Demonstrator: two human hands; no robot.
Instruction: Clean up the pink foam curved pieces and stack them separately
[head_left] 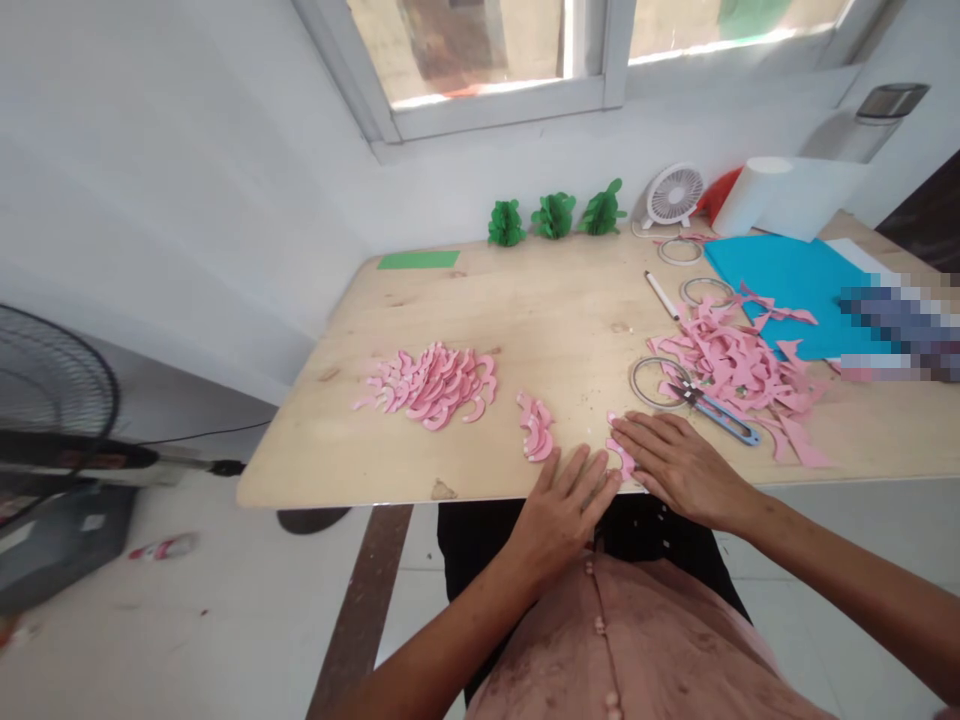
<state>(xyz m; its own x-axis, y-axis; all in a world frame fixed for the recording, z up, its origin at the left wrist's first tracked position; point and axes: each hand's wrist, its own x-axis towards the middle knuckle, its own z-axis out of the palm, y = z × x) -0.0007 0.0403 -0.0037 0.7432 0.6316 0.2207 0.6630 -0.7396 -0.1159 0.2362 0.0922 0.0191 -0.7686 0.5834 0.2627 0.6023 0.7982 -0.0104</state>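
Observation:
At the table's front edge, a curved pink paper piece [625,458] lies between my two hands. My right hand [679,462] rests flat over its right side, fingers stretched to the left. My left hand [568,500] lies with fingers extended on the edge, its fingertips close to the piece's lower left. Just beyond the left fingers sits a small stack of pink crescents [535,427]. A larger heap of pink crescents [435,383] is farther left. Right of my right hand are blue-handled thread snips [718,412], touching a ring [660,382].
Pink paper scraps [739,355] cover the table's right side, near a white pen [661,296] and blue sheets [795,285]. Along the wall stand several green paper figures [555,216] and a small white fan [673,195]. A green strip [418,260] lies back left.

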